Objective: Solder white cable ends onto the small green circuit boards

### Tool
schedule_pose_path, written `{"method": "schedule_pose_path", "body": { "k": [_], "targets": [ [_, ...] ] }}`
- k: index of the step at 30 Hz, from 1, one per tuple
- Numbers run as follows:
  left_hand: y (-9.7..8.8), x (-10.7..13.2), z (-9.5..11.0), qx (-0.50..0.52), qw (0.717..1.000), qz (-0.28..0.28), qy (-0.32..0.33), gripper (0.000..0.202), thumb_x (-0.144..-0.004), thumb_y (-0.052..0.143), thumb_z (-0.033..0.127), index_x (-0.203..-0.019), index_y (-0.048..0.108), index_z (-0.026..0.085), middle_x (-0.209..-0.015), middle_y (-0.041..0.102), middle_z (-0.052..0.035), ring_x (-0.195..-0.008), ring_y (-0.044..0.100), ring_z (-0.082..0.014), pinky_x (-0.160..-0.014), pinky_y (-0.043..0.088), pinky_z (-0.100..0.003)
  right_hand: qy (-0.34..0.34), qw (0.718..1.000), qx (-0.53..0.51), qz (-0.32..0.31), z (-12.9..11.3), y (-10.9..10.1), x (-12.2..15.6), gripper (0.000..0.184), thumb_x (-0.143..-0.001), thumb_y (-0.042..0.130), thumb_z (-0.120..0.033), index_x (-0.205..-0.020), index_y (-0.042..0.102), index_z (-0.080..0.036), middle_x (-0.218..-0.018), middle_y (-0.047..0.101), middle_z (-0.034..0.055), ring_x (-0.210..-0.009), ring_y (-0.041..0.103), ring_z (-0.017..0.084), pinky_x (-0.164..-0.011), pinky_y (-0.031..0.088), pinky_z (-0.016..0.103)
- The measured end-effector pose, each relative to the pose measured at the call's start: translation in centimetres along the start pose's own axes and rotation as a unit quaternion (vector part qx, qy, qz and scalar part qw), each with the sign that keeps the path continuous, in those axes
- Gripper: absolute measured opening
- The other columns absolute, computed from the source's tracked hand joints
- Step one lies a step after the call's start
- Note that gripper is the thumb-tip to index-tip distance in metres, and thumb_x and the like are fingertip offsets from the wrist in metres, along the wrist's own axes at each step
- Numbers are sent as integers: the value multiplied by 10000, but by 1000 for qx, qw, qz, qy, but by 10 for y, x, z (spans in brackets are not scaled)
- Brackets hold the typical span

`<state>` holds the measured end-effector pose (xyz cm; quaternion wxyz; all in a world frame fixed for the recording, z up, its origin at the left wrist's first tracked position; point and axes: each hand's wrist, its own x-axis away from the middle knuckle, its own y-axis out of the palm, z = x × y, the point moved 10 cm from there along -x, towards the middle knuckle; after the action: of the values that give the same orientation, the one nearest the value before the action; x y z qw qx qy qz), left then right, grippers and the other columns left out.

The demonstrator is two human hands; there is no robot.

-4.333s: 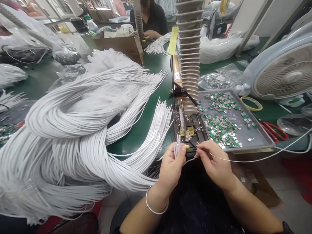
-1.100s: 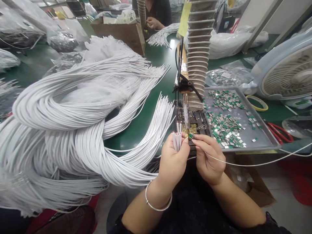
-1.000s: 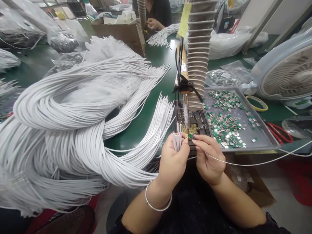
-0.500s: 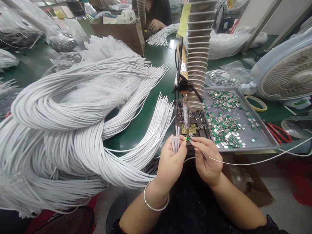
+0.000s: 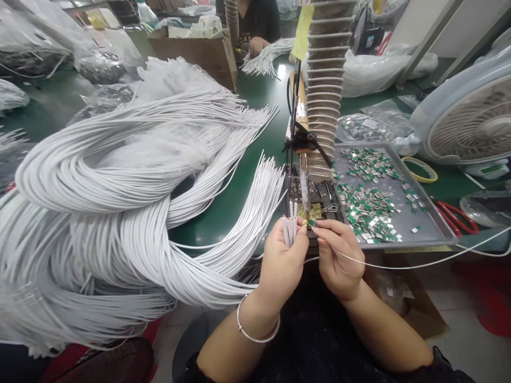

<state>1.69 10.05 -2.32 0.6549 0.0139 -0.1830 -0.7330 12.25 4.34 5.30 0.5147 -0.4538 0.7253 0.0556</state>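
Note:
My left hand [image 5: 282, 260] is closed around several short-showing white cable ends [image 5: 290, 231] that stand upright between thumb and palm. Its thumb and fingertip also reach a small green connector board [image 5: 311, 223]. My right hand [image 5: 341, 259] pinches a single white cable [image 5: 395, 267] close to that board; the cable runs off to the right. Directly above the fingertips, a soldering iron [image 5: 304, 175] hangs tip down in a black clamp. Exactly where the tip, cable and board touch is too small to make out.
Large bundles of white cables [image 5: 131, 234] cover the left. A grey tray [image 5: 429, 226] on the right bears many small green-and-silver connectors. A ribbed duct [image 5: 325, 90] drops beside the iron. A fan [image 5: 475, 117], red-handled pliers [image 5: 457, 217] and tape roll [image 5: 419, 169] lie farther right.
Both hands stay together below the iron; the left, with its cables and the board, has shifted slightly up and right. Across the table, another person's hand has moved lower.

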Motion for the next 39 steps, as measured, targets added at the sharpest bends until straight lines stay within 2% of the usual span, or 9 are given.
{"method": "schedule_pose_path", "body": {
  "k": [12,19,25,29,35,39],
  "targets": [
    [1,3,5,-2,1000,10,-1,192,-773,652,323,-857,579,167,-546,386,79,-470,368,-64,-488,367,-184,2,1000,-3,3,-1,-3,0,306,-839,521,-63,-1090,619,-208,-989,631,88,-910,635,192,-758,563,368],
    [4,4,6,-5,1000,-3,5,90,-823,586,265,-846,567,181,-566,384,83,-474,329,-56,-537,377,-180,3,1000,-2,3,-2,-4,-1,293,-844,516,-73,-1076,622,-216,-981,635,85,-904,637,189,-745,569,365],
    [-1,5,0,-28,1000,-4,8,56,-836,566,232,-845,566,177,-680,511,47,-518,402,-56,-582,404,-185,10,999,-32,0,0,-4,3,332,-844,502,-54,-1118,607,-210,-962,651,91,-887,647,184,-721,583,354],
    [-7,5,-5,-40,999,-8,13,66,-824,585,235,-817,569,171,-749,566,19,-598,483,-80,-618,419,-201,43,996,-78,-4,8,-2,7,397,-851,475,-31,-1187,574,-219,-968,670,80,-832,660,168,-689,589,332],
    [-13,7,-4,-89,995,-13,32,114,-812,600,250,-742,558,172,-809,594,-4,-686,528,-110,-668,430,-223,56,996,-31,-62,10,8,6,262,-844,505,-51,-1034,623,-188,-850,631,55,-771,630,153,-665,557,292],
    [-14,8,-3,-117,992,-29,32,123,-822,586,268,-750,575,168,-767,603,-14,-696,543,-131,-650,426,-237,68,994,-22,-86,13,13,6,165,-846,512,-75,-905,611,-192,-782,604,30,-719,607,145,-652,545,289]
  ]
}}
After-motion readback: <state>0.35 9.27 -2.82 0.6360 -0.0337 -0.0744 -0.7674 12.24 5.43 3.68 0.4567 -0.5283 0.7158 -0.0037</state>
